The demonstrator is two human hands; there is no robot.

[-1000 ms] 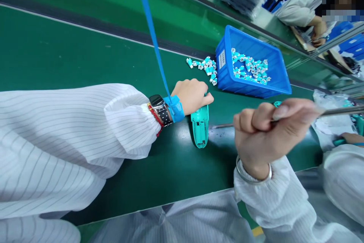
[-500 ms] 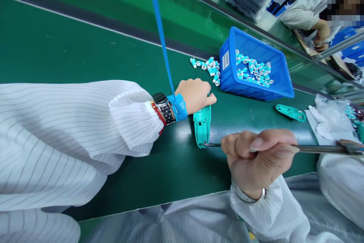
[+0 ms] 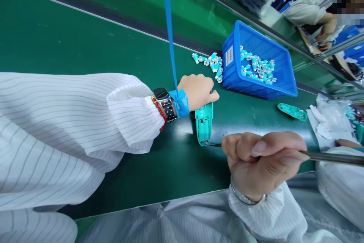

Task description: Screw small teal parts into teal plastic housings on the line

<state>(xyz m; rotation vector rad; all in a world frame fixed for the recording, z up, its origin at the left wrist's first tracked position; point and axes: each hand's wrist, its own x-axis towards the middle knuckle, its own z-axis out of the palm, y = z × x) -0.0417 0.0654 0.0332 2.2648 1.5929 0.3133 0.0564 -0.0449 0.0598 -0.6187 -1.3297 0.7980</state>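
On the green bench lies an elongated teal plastic housing half [image 3: 204,124], its hollow inner side facing up. My left hand [image 3: 196,90] is closed over the far end of it, fingers curled and partly hidden; a blue wrist strap circles that wrist. A slim dark metal tool [image 3: 335,157] is gripped in my closed right hand [image 3: 264,163], thumb and fingers pressed round it. Its thin tip reaches into the near end of the housing half. The tool's exact kind cannot be made out.
A blue bin [image 3: 258,87] holds several small teal-and-white parts, with a pile of more parts [image 3: 213,63] beside it. Another teal housing piece [image 3: 292,112] lies to the right, near plastic bags [image 3: 332,112]. A blue cord [image 3: 168,19] runs up from my left wrist. A co-worker's arm [image 3: 327,27] shows beyond.
The view has shifted slightly. Both hands keep their grips, and the tool's tip stays at the near end of the housing half; the tool's rear end has tipped slightly downward.
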